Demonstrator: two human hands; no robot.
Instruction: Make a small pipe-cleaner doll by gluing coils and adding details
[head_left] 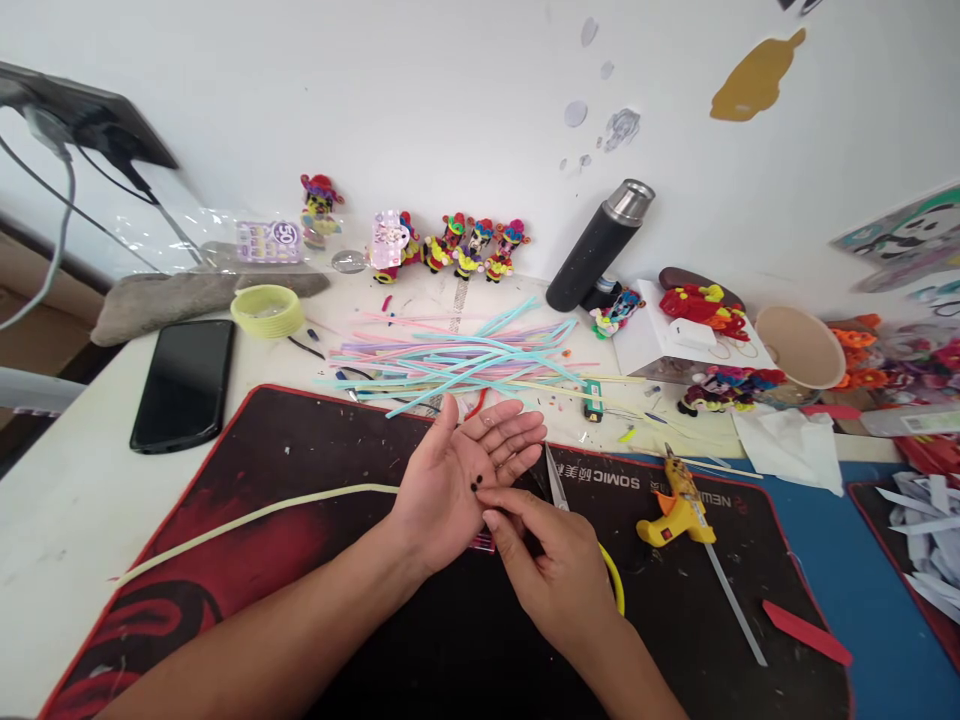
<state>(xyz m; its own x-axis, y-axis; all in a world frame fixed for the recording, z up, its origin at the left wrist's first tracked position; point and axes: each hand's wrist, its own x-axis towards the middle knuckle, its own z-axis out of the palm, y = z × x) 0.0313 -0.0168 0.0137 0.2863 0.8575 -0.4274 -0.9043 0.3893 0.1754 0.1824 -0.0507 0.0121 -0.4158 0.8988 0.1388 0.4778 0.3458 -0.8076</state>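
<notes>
Forearms (300,620) come first, reaching in from below over a dark mat (720,620) on the table (97,470). My left hand (446,490) lies palm up with its fingers spread loosely, making a shallow tray for two tiny black pieces (475,485), bead-like but too small for me to name. My right hand (562,560) comes across with thumb and forefinger drawn close together, the forefinger's tip at the palm just beside those pieces; whether this grip pinches another one I cannot tell.

I judge the step in hand to be picking or sorting these pieces out of the palm. The next move calls for a light, exact pinch on a single piece, with the left palm held level so that neither rolls off.

Just beyond my right hand, scissors (556,482) show a blade and part of a yellow handle. To the left a pale yellow fuzzy stem (255,515) runs over the mat until my left hand hides its end. On the right lies a yellow glue gun (679,520). Past the mat's far edge a heap of pastel stems (465,355) spreads out, and small colourful figures (480,250) stand behind it near the wall.
</notes>
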